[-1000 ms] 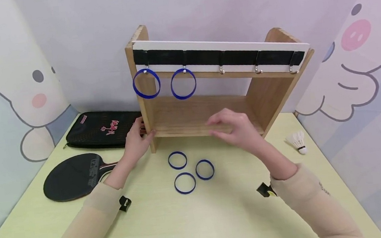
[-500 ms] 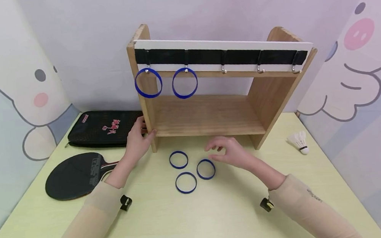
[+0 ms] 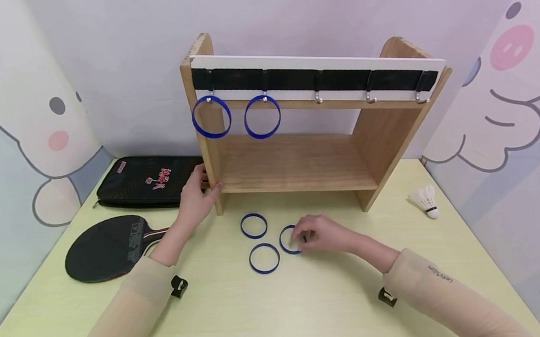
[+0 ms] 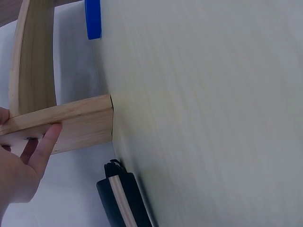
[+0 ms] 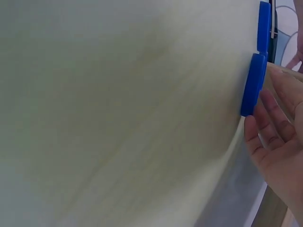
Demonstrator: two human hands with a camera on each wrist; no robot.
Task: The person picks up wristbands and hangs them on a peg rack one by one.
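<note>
In the head view a wooden shelf (image 3: 293, 161) carries a strip of metal hooks, and blue rings (image 3: 213, 136) (image 3: 264, 136) hang on the two leftmost. My left hand (image 3: 195, 200) grips the shelf's left side panel, also visible in the left wrist view with the hand (image 4: 23, 175) at the panel (image 4: 90, 118). Three more blue rings lie on the table; my right hand (image 3: 322, 234) is at the right-hand one (image 3: 283, 247), fingers bent over its right edge. In the right wrist view the fingers of the hand (image 5: 284, 142) are beside a ring (image 5: 253, 85); a firm hold cannot be told.
A black case (image 3: 139, 184) lies left of the shelf, with a table tennis bat (image 3: 104, 249) in front of it. At the right stands a shuttlecock (image 3: 424, 201) on the table (image 3: 294, 318). Two other rings (image 3: 265, 272) (image 3: 254, 237) lie left of my right hand.
My right hand has come down from in front of the shelf to the right-hand ring on the table. The left hand keeps its place on the side panel.
</note>
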